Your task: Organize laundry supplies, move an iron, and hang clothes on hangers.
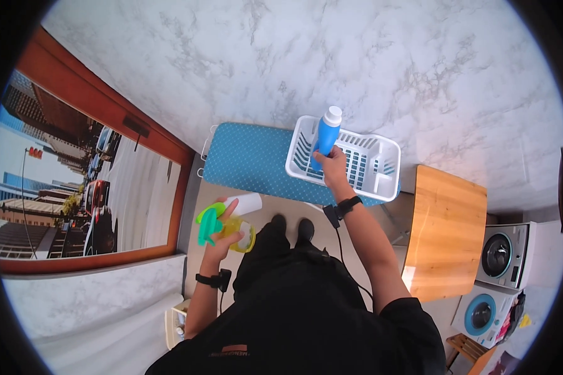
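Blue and partly finger-hidden, one capped bottle (328,134) fills the right hand's (333,166) grip — in or above one plastic basket (385,184), unclear which — while the left hand's (220,242) grip holds two more, a white bottle (249,202) and a yellow bottle (248,239).

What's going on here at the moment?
The person's right grip holds a blue plastic bottle with a white cap at the white slatted plastic basket, which sits on a blue patterned ironing board. Whether the bottle touches the basket's bottom is hard to tell. The left grip holds a white cylindrical container and a yellow see-through container, with green tops, on the board's near side.
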### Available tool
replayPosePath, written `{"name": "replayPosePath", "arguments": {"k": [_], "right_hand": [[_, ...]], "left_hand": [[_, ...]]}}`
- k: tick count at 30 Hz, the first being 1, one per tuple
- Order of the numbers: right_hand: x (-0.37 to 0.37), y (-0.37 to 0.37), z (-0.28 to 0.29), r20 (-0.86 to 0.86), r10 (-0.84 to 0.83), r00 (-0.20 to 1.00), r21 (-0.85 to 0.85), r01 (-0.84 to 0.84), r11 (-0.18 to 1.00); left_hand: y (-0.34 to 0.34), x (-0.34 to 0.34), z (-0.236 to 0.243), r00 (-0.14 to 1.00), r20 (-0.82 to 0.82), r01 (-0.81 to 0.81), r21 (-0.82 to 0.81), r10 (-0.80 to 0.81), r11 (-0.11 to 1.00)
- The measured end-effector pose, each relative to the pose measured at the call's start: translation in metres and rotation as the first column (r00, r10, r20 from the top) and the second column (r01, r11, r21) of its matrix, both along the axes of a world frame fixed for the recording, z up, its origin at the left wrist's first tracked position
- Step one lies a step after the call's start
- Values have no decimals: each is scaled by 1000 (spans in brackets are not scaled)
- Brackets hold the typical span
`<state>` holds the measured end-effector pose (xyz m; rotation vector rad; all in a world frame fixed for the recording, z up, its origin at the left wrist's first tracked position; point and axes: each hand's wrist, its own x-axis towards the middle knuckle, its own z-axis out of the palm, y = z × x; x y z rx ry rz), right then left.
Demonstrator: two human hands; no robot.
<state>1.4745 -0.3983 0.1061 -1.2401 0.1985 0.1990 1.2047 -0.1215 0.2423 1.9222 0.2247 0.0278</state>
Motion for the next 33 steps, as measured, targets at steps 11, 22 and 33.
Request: {"name": "replayPosePath", "arguments": {"k": [11, 22, 33], "right_hand": [[19, 0, -30, -412, 141, 900, -184, -234, 955], [6, -51, 30, -111, 169, 979, -722, -196, 663], [-52, -39, 184, 359, 544, 758, -755, -107, 647]], "left_hand": [[17, 94, 13, 984, 53, 165, 87, -170, 982], [24, 177, 69, 901, 36, 429, 72, -432, 901], [-68, 251, 93, 341, 157, 937, 25, -927, 349]]}}
